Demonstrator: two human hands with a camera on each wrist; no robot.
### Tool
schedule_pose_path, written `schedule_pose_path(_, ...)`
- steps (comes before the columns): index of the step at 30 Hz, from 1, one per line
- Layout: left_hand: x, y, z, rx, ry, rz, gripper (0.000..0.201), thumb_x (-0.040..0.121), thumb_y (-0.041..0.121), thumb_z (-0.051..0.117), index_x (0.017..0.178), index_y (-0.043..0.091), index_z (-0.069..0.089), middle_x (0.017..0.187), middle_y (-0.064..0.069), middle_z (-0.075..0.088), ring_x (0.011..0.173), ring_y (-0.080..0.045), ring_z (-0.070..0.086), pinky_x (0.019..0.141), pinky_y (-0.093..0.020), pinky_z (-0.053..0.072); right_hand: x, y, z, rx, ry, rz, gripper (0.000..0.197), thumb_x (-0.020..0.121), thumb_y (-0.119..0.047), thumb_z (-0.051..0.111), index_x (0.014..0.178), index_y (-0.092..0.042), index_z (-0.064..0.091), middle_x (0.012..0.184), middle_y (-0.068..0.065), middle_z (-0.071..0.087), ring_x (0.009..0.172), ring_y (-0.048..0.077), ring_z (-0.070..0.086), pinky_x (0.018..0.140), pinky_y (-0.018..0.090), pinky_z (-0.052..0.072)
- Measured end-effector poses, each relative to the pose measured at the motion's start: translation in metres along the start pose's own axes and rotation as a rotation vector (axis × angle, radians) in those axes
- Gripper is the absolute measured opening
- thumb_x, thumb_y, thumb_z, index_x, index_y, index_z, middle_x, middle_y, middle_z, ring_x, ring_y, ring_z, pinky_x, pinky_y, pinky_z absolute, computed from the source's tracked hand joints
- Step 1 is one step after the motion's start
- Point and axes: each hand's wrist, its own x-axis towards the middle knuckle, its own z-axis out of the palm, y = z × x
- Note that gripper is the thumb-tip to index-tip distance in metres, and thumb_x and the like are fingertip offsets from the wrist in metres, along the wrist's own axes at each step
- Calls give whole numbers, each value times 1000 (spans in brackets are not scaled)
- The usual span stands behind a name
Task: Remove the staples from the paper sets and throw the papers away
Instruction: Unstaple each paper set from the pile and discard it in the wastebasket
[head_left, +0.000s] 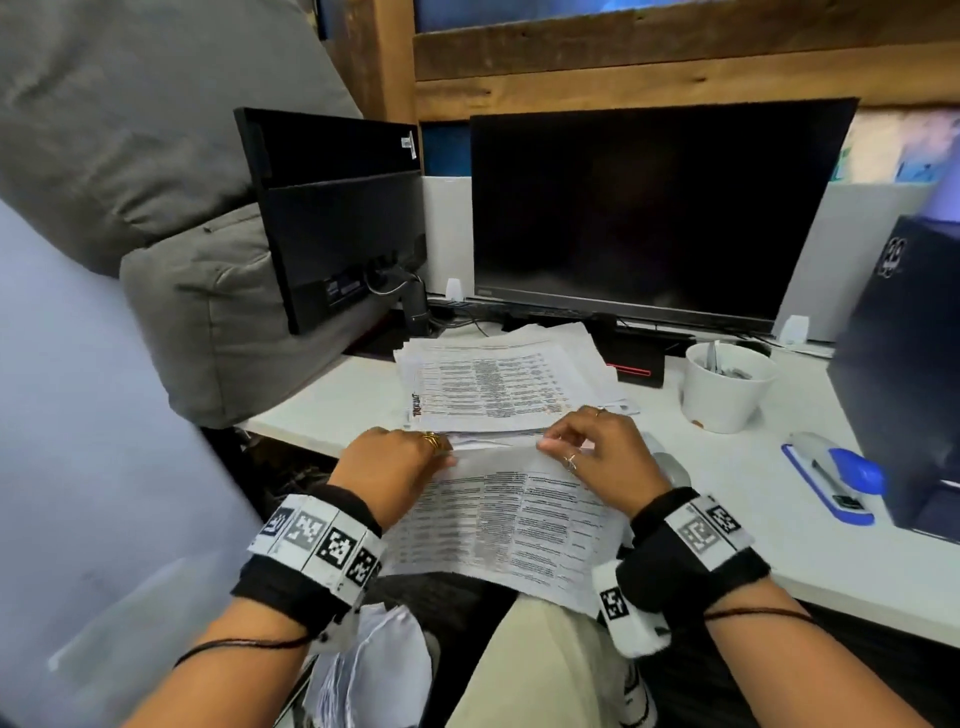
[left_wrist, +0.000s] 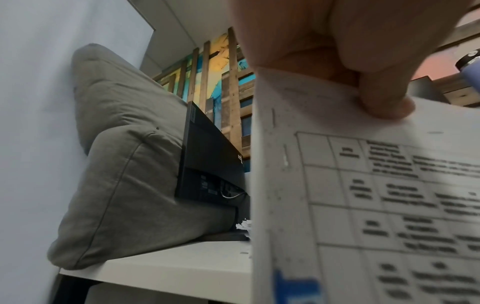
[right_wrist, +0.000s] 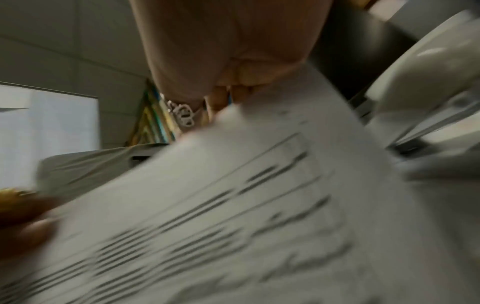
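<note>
A white desk (head_left: 810, 525) stands under a rough wooden wall (head_left: 623, 57), with a grey cushion (head_left: 208, 312) beyond the left hand (head_left: 395, 467). Two dark monitors (head_left: 649, 208) stand past both hands. The left hand pinches the far left corner of a paper set (head_left: 509, 525), and the right hand (head_left: 602, 457) pinches its far right corner; the set slopes from the desk edge to the lap. Just beyond the fingers lies one paper stack (head_left: 498, 384). Right of the right hand sit one white cup (head_left: 727, 387) and one blue stapler (head_left: 836, 478). Only the left wrist view shows two staples (left_wrist: 285, 155) in the margin (the right wrist view is blurred).
</note>
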Motion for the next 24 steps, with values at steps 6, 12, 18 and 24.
schedule_pose_path(6,2,2,1,-19,-11,-34,32,98,43,35,120,29,55,111,0,66,100,-24,62,81,-30,49,7,65,-39,-544,22,624,47,90,-44,54,109,-1,60,114,20,59,107,34,53,89,35,43)
schedule_pose_path(12,1,10,-4,20,29,5,31,97,43,34,114,29,56,100,2,67,91,-20,63,65,-25,41,15,68,-40,-276,-321,890,39,88,-38,57,104,-4,59,110,18,58,106,31,55,78,28,39)
schedule_pose_path(18,2,13,-5,-35,42,28,39,95,52,32,108,28,59,91,3,68,84,-17,63,63,-24,42,24,28,-42,71,67,699,52,91,-35,57,130,-7,36,126,16,52,111,32,53,93,38,45)
schedule_pose_path(24,0,24,-15,-26,68,64,34,97,47,33,100,24,59,85,1,67,79,-21,61,58,-24,31,18,-55,-32,615,246,369,44,86,-22,66,124,-14,44,117,10,57,105,26,58,68,30,53)
